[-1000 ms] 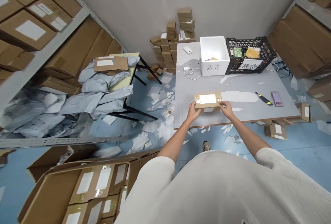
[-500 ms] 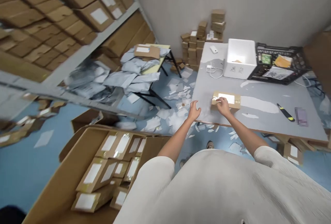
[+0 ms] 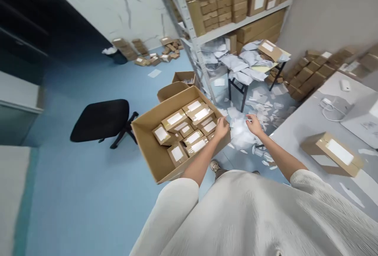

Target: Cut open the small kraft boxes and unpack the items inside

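Observation:
My left hand (image 3: 222, 128) is over the right rim of a large open carton (image 3: 144, 145), its fingers loosely curled and apart; whether it touches the rim I cannot tell. Inside the carton lie several small taped cardboard boxes (image 3: 177, 153) with white labels. My right hand (image 3: 254, 125) hangs above the paper-strewn floor between carton and table, thumb and fingers apart, nothing visible in it. On the grey table (image 3: 313, 124) at the right rests a single brown cardboard box (image 3: 330, 153) with white labels, away from both hands.
A black chair (image 3: 102, 120) stands left of the carton. Ahead are a metal shelf (image 3: 218, 33) of boxes and a small table piled with grey mailing bags (image 3: 246, 61). Paper scraps (image 3: 240, 132) cover the floor. A white container (image 3: 363, 120) and cable sit on the grey table.
My view has swung left, bringing the large carton to the middle. My right hand has come off the box on the table. My left hand is now over the carton's rim.

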`<control>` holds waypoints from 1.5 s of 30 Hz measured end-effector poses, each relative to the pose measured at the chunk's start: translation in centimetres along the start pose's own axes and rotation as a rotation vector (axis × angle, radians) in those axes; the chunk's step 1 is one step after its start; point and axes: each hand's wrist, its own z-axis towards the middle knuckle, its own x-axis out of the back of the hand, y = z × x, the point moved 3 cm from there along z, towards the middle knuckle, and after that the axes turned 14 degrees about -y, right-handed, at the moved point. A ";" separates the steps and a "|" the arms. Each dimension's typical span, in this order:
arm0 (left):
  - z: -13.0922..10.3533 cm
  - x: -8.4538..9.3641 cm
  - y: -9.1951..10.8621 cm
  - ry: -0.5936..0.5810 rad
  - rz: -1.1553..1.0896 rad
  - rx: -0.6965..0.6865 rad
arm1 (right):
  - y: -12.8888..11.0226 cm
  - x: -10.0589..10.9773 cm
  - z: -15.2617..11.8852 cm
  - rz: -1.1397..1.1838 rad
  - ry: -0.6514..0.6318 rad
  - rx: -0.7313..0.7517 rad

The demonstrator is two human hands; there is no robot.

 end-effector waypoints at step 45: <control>7.0 11.4 -28.9 -0.133 -0.110 0.733 | 1.5 -31.7 23.0 -0.378 -0.812 -0.329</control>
